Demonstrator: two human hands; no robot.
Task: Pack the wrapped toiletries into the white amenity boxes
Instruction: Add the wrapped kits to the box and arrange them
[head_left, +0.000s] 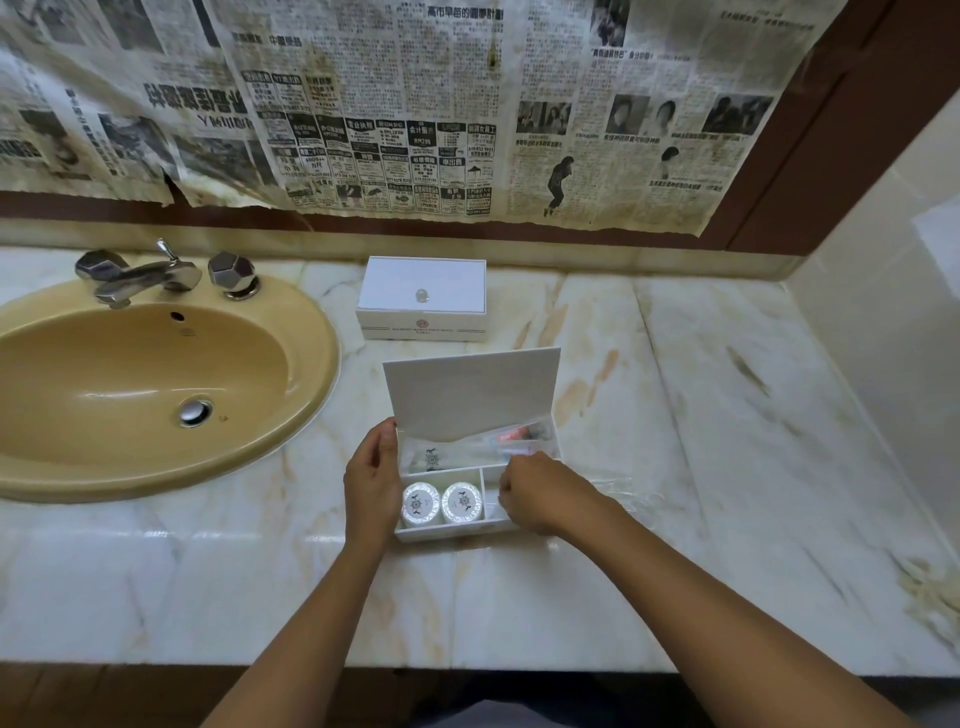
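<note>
Lid (470, 395) stood raised, exposing compartments of open box (457, 531). Left hand (370, 480) pressed box's side with relaxed fingers, likely steadying it; right hand (537, 493) curled inside, grasp unclear. Soap rounds (442, 503) already seated.

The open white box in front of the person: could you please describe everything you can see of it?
The open white box sits on the marble counter, its flat lid raised. Dividers form a long rear compartment with clear-wrapped items and two front ones; the front-left holds two round wrapped soaps. The left hand rests against its left wall; the right hand reaches into the front-right compartment, fingers curled.
</note>
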